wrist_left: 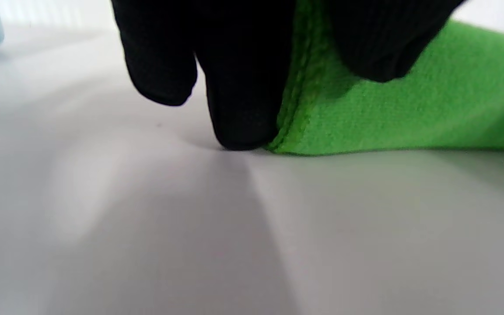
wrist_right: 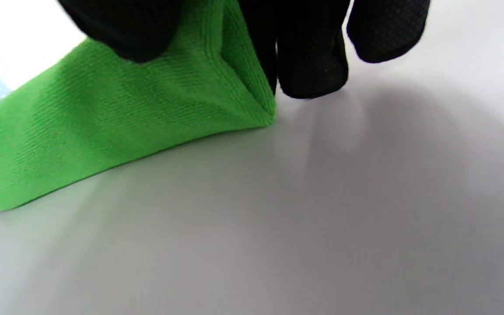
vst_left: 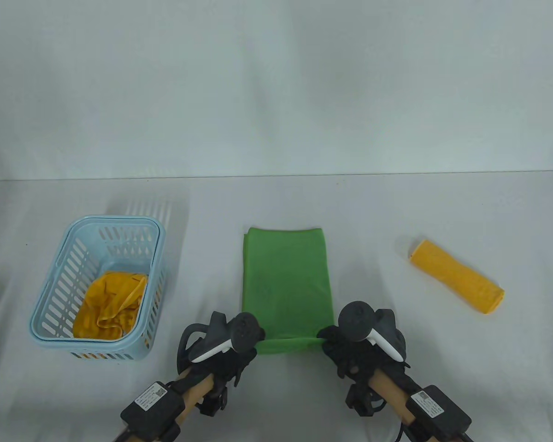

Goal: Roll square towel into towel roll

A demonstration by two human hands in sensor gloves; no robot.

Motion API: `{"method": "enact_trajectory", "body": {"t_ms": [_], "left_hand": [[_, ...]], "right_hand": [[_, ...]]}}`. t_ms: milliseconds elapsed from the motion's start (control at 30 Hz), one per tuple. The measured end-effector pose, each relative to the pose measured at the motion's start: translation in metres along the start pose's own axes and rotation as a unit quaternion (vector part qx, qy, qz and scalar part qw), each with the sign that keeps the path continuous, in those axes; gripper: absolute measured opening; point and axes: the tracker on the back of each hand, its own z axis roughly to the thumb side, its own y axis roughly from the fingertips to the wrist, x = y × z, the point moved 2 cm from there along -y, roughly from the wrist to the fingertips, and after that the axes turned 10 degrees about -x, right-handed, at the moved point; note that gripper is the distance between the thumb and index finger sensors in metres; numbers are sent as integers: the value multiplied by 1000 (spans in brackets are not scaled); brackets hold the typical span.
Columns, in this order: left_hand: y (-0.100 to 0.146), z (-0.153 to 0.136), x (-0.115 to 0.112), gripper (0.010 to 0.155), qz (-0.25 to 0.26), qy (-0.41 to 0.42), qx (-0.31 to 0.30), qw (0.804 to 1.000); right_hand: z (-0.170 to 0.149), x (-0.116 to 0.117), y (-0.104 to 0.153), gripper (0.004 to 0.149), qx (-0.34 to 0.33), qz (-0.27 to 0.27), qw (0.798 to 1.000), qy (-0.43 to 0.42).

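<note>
Green folded microfibre towel [vst_left: 285, 285], near corners pinched by left grip [vst_left: 232, 343] and right grip [vst_left: 357, 343], may roll crooked if either side leads.

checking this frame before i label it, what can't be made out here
- Table view: how the left hand and right hand grip the green towel; the trackers cover the fingers.
- Wrist views: the towel's far end is out of frame, and the gloved fingers hide its near corners.
- Table view: the lower part of the yellow cloth, behind the blue basket wall.
- Table view: the yellow roll, whose layers are too small to count.
</note>
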Motion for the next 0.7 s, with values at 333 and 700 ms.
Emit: {"method": "enact_trajectory", "body": {"t_ms": [333, 700], "left_hand": [[3, -11, -1, 51, -16, 61, 19, 998], [-5, -19, -3, 49, 21, 24, 86, 996]], "right_hand": [[-13, 2, -2, 48, 21, 1, 998, -53], [-17, -1, -4, 48, 70, -60, 995, -34]]}}
